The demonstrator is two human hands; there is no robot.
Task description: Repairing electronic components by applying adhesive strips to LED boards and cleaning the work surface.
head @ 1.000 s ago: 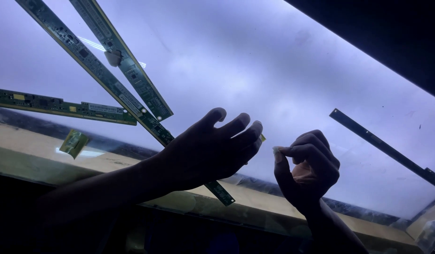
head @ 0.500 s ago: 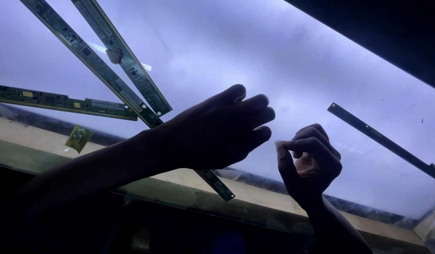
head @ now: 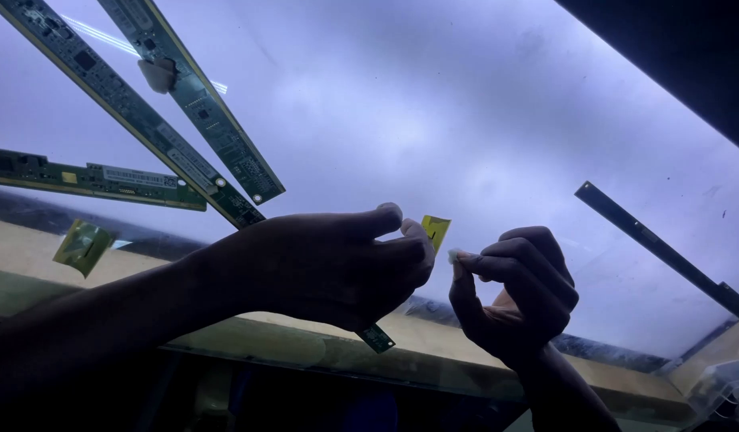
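My left hand (head: 337,264) hovers over a lit, pale violet panel (head: 433,120) and pinches a small yellow flexible tab (head: 435,230) between thumb and fingertips. Just to its right, my right hand (head: 517,292) is curled and pinches a tiny white wad (head: 454,256) at its fingertips, close to the yellow tab. A long green circuit strip (head: 145,128) runs diagonally under my left hand, and its lower end (head: 377,338) shows below the palm.
Two more green circuit strips lie on the panel, one diagonal (head: 197,96) and one nearly level (head: 93,178) at the left. A dark strip (head: 665,252) lies at the right. A small yellow-green tab (head: 81,246) rests on the tan frame (head: 305,340).
My left hand has drawn back and curled from a flat reach into a pinch on the yellow tab. My right hand has stayed curled and shifted slightly left.
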